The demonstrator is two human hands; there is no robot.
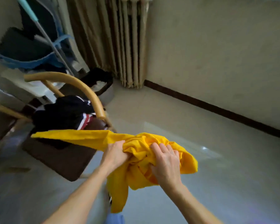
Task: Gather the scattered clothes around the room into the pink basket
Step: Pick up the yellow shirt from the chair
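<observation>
Where yellow garment (137, 143) hangs, floor (225, 183) gleams.

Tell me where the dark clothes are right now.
In the head view, left of centre, the dark clothes lie heaped on the brown chair, just behind the yellow garment gripped by the left hand and right hand.

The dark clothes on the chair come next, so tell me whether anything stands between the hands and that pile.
Yes: the left hand and right hand both grip the yellow garment, whose stretched end spans the chair in front of the dark clothes. Nothing else visibly blocks them.
</observation>
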